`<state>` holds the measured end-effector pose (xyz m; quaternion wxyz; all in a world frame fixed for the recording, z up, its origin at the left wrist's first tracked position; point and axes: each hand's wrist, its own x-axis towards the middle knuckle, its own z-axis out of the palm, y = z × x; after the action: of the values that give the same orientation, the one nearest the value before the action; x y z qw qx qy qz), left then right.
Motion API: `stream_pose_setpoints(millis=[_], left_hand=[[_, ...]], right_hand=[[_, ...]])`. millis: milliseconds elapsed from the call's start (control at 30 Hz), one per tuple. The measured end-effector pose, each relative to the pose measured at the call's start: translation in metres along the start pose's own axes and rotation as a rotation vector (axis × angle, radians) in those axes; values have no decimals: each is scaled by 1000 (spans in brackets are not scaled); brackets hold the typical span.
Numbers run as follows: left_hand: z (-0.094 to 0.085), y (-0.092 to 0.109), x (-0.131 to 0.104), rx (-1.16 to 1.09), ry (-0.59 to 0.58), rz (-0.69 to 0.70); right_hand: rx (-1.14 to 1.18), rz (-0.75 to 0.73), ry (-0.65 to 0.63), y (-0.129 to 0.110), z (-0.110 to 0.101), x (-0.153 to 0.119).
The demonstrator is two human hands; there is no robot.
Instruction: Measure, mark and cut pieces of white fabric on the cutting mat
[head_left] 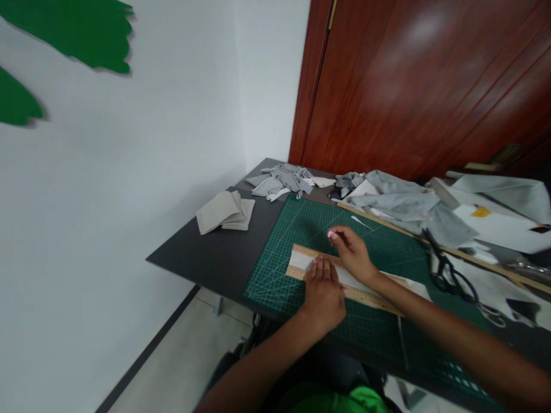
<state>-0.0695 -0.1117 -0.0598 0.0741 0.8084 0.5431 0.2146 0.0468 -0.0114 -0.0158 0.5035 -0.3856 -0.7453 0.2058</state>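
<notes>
On the green cutting mat (275, 269), two wooden rulers lie along a strip of white fabric (302, 261) that shows between their edges. My left hand (325, 292) presses down on the strip and the near ruler (374, 299), its fingers stretched out flat. Just above the far ruler (305, 250), my right hand (352, 252) is raised with thumb and fingers pinched together. Something small and pale shows at those fingertips, too small to name. A thin white scrap (360, 222) lies on the mat beyond my right hand.
A stack of light grey fabric pieces (226, 212) sits on the dark table (202, 252) at left. Grey scraps (284, 179) are heaped behind. Black scissors (450, 272), a long wooden stick (387, 226) and more grey cloth (400, 203) lie at right. A white wall and wooden door stand close behind.
</notes>
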Motion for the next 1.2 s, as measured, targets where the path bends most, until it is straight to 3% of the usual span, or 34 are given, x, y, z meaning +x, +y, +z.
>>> stream_pose_setpoints(millis=[133, 300, 433, 700, 833, 1200], left_hand=[[-3, 0, 2, 23, -14, 4], [0, -4, 5, 99, 22, 37], [3, -7, 8, 165, 73, 60], [3, -8, 11, 248, 66, 85], [3, -9, 11, 274, 53, 100], [0, -8, 13, 293, 35, 122]], right_hand=[[60, 125, 162, 19, -27, -10], [-38, 174, 241, 46, -68, -19], [-49, 206, 137, 65, -102, -24], [-15, 276, -126, 89, -155, -32], [37, 329, -242, 89, -162, -37], [143, 487, -400, 80, -155, -34]])
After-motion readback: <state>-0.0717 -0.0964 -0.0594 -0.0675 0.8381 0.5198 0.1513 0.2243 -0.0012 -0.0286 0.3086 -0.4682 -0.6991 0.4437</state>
